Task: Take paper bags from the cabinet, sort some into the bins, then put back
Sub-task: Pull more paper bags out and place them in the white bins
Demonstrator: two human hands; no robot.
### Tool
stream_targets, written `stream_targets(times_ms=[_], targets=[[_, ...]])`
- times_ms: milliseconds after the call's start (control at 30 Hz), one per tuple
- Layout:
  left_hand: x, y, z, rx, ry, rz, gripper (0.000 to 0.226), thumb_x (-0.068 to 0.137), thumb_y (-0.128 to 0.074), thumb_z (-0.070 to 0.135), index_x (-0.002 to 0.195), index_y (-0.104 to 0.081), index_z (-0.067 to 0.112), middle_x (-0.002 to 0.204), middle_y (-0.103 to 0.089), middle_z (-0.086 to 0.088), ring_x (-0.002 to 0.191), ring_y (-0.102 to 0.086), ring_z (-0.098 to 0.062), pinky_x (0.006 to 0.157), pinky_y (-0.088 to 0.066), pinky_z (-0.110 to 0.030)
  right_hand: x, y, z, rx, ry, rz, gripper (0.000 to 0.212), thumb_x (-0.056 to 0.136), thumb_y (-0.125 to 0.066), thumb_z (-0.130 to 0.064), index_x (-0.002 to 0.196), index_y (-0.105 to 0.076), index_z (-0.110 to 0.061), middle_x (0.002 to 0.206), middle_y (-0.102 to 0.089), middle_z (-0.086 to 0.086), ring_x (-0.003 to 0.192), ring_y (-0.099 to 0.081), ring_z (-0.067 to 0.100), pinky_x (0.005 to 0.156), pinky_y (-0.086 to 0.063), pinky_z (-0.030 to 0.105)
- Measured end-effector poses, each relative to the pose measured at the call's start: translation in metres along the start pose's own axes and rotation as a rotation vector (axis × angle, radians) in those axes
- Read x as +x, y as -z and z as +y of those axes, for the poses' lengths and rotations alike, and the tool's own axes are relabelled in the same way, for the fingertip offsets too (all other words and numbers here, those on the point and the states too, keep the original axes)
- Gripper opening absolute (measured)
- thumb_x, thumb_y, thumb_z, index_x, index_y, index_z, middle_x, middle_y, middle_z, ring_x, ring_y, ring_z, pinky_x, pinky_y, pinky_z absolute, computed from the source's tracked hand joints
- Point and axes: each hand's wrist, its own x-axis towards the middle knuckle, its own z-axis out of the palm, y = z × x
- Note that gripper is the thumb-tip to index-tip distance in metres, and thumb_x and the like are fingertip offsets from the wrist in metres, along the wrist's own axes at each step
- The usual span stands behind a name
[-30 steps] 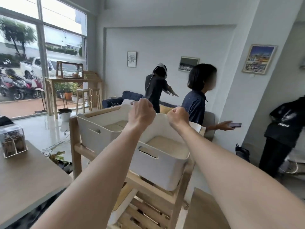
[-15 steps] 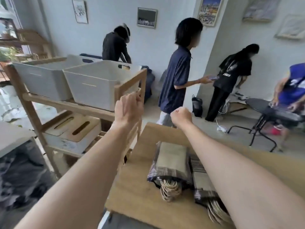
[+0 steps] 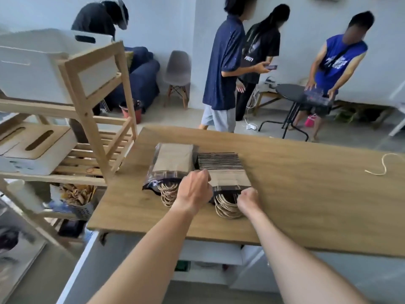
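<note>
nearest the camera, two bare forearms reach out over the front edge of the long wooden tabletop (image 3: 306, 194), the landmark for everything here. the left hand (image 3: 194, 190) sits curled over the near end of the right-hand bundle of brown paper bags with black stripes (image 3: 222, 170), its fingers bent down onto the bags' upper edge; whether they truly pinch a bag or only press on it, i cannot tell. the right hand (image 3: 248, 199) is curled at the twisted paper handles (image 3: 226, 208) that fan out from that bundle toward the tabletop's front edge, fingers tucked under and apparently gripping the handles or the plastic wrapper's mouth, though the fingertips are hidden. this looks like steadying the pack with one hand so the other can draw bags out.

just left of it on the tabletop lies a second bundle of plain brown paper bags in a clear plastic sleeve (image 3: 173, 163), untouched, handles also pointing to the front edge, likely so either pack opens toward the person. near the tabletop's right end lies a loose pale cord (image 3: 381, 167).

off the tabletop's left end stands a pale wooden shelf rack (image 3: 94, 102) carrying large white plastic bins (image 3: 39, 69) on top, close enough for sorting. beyond the far edge, several people stand about a small black round table (image 3: 289, 91).
</note>
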Motion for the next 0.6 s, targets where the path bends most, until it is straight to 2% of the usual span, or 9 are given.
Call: stream_targets(times_ms=[100, 167, 200, 267, 333, 400, 467, 533, 600], targets=[[-0.010, -0.032, 0.021, 0.012, -0.026, -0.079, 0.023, 0.082, -0.049, 0.010, 0.099, -0.064, 0.008, 0.098, -0.070, -0.013, 0.086, -0.065, -0.035, 0.070, -0.053, -0.039, 0.000, 0.008, 0.026, -0.024, -0.050, 0.009, 0.026, 0.085, -0.046, 0.002, 0.063, -0.043, -0.013, 0.081, -0.049, 0.013, 0.079, -0.043, 0.032, 0.070, -0.036, 0.029], [-0.013, -0.052, 0.031, 0.033, -0.046, -0.118, 0.026, 0.083, -0.048, 0.009, 0.104, -0.063, 0.007, 0.103, -0.069, -0.013, 0.091, -0.065, -0.034, 0.075, -0.053, -0.039, 0.002, 0.012, 0.037, 0.017, -0.083, -0.012, 0.017, 0.088, -0.046, 0.002, 0.090, -0.062, -0.003, 0.098, -0.061, 0.016, 0.098, -0.055, 0.038, 0.081, -0.042, 0.029], [-0.013, -0.063, 0.034, 0.051, -0.064, -0.136, 0.028, 0.084, -0.048, 0.008, 0.108, -0.062, 0.007, 0.106, -0.068, -0.014, 0.094, -0.065, -0.033, 0.079, -0.053, -0.039, 0.005, 0.012, 0.042, 0.048, -0.103, -0.017, 0.026, 0.090, -0.046, 0.003, 0.110, -0.063, 0.003, 0.115, -0.062, 0.018, 0.113, -0.056, 0.037, 0.090, -0.042, 0.030], [-0.011, -0.079, 0.039, 0.094, -0.098, -0.159, 0.030, 0.086, -0.048, 0.008, 0.113, -0.060, 0.007, 0.110, -0.067, -0.014, 0.100, -0.062, -0.031, 0.083, -0.051, -0.039, 0.009, 0.009, 0.048, 0.091, -0.114, -0.031, 0.036, 0.090, -0.045, 0.005, 0.124, -0.058, 0.008, 0.131, -0.058, 0.020, 0.124, -0.053, 0.034, 0.098, -0.040, 0.030], [-0.007, -0.093, 0.044, 0.159, -0.125, -0.194, 0.026, 0.090, -0.047, 0.009, 0.114, -0.058, 0.008, 0.112, -0.066, -0.013, 0.103, -0.061, -0.031, 0.082, -0.047, -0.037, 0.015, 0.005, 0.053, 0.136, -0.099, -0.039, 0.034, 0.088, -0.045, 0.007, 0.117, -0.062, 0.011, 0.125, -0.062, 0.023, 0.120, -0.055, 0.036, 0.094, -0.043, 0.032], [-0.003, -0.104, 0.050, 0.254, -0.156, -0.235, 0.021, 0.093, -0.046, 0.014, 0.112, -0.055, 0.010, 0.112, -0.066, -0.012, 0.107, -0.058, -0.031, 0.085, -0.044, -0.037, 0.021, 0.001, 0.058, 0.186, -0.077, -0.070, 0.030, 0.084, -0.044, 0.008, 0.099, -0.070, 0.007, 0.098, -0.070, 0.019, 0.098, -0.063, 0.034, 0.074, -0.045, 0.030], [-0.001, -0.111, 0.055, 0.356, -0.165, -0.273, 0.022, 0.096, -0.046, 0.021, 0.114, -0.054, 0.012, 0.113, -0.066, -0.010, 0.112, -0.054, -0.029, 0.091, -0.040, -0.037, 0.025, -0.005, 0.063, 0.257, -0.087, -0.102, 0.034, 0.081, -0.042, 0.008, 0.090, -0.073, 0.000, 0.073, -0.066, 0.007, 0.075, -0.057, 0.025, 0.060, -0.040, 0.027], [0.001, -0.117, 0.058, 0.450, -0.168, -0.297, 0.024, 0.097, -0.047, 0.024, 0.117, -0.055, 0.013, 0.114, -0.066, -0.008, 0.114, -0.053, -0.028, 0.095, -0.038, -0.038, 0.031, -0.007, 0.066, 0.315, -0.110, -0.109, 0.039, 0.081, -0.040, 0.007, 0.095, -0.075, -0.004, 0.073, -0.065, 0.002, 0.073, -0.055, 0.022, 0.054, -0.037, 0.022], [0.003, -0.119, 0.058, 0.520, -0.170, -0.319, 0.024, 0.096, -0.049, 0.021, 0.117, -0.058, 0.015, 0.114, -0.065, -0.007, 0.115, -0.051, -0.028, 0.097, -0.037, -0.037, 0.034, -0.005, 0.068, 0.351, -0.139, -0.109, 0.040, 0.084, -0.039, 0.006, 0.101, -0.073, -0.006, 0.087, -0.069, 0.005, 0.081, -0.061, 0.022, 0.057, -0.039, 0.020]])
